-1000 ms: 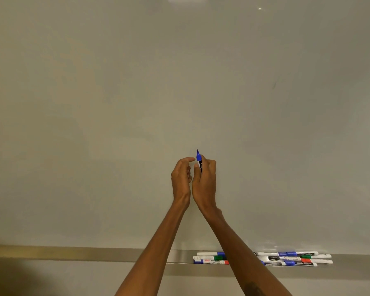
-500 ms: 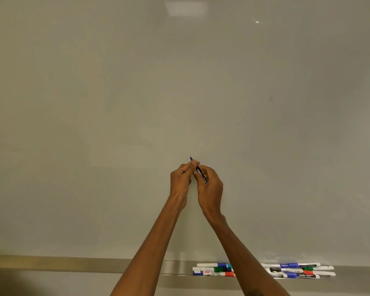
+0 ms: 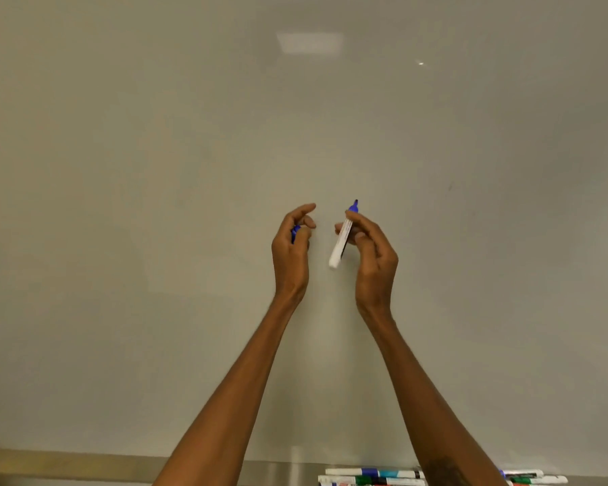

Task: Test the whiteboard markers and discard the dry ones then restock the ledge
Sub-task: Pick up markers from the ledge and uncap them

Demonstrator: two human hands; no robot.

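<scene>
gripping an uncapped blue marker (image 3: 343, 236) in right hand (image 3: 372, 261), left hand (image 3: 292, 254) closed round its cap (image 3: 295, 233)

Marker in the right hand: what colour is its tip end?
Blue, on the marker, seen in the head view.

Bare sleeveless forearms; a dark tattoo (image 3: 443, 470) marks the right forearm.

- Slim white-barrelled marker (image 3: 341, 242) with a blue tip end and a dark printed band along its side.
- Small blue plastic cap (image 3: 295, 233).
- Plain pale grey-white whiteboard (image 3: 155, 205).
- Silver metal ledge (image 3: 278, 471).
- Row of white markers (image 3: 372, 477) with blue, green, red and black bands.
</scene>
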